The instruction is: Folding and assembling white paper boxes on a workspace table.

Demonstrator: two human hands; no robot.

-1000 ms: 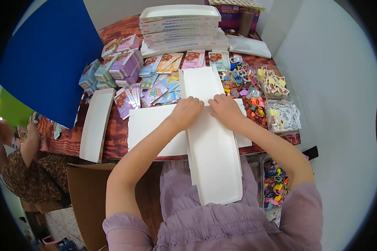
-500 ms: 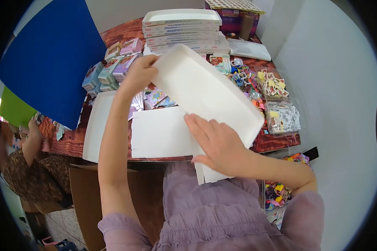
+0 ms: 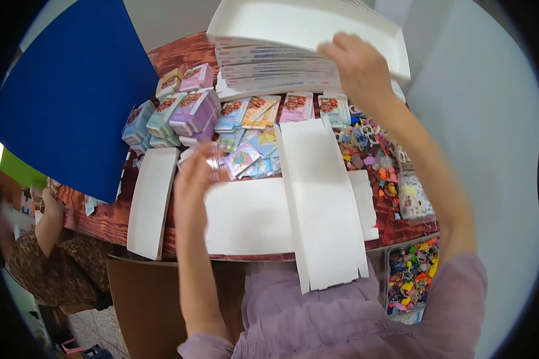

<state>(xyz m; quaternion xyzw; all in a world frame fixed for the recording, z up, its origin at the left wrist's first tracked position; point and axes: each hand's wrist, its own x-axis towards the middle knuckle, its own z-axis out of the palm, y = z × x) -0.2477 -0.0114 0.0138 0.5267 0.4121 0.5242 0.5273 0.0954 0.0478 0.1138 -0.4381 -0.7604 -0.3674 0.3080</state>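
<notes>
My right hand (image 3: 362, 70) grips the near edge of a shallow white cardboard tray (image 3: 305, 27), tilted over the top of a stack of similar white boxes (image 3: 275, 69). Lower left, my left hand (image 3: 194, 188) is smeared by motion; its fingers look apart and no object shows in them. It hovers beside loose colourful packets (image 3: 242, 160). Before me lies a flat white cardboard sheet (image 3: 245, 218), partly covered by a partly folded white box blank (image 3: 324, 197) whose near end overhangs the table edge. Another white tray (image 3: 150, 206) stands left of my left hand.
Piles of small pastel boxes (image 3: 191, 113) sit at left, near a large blue board (image 3: 72, 96). Small colourful trinkets (image 3: 371, 143) cover the right side. A bin of trinkets (image 3: 412, 275) is below the right edge. At far left is another person's arm (image 3: 49, 221).
The white tray has gone from between both hands up to the stack, carried by my right hand. My left hand has let go and come down. More of the box blank and packets now show.
</notes>
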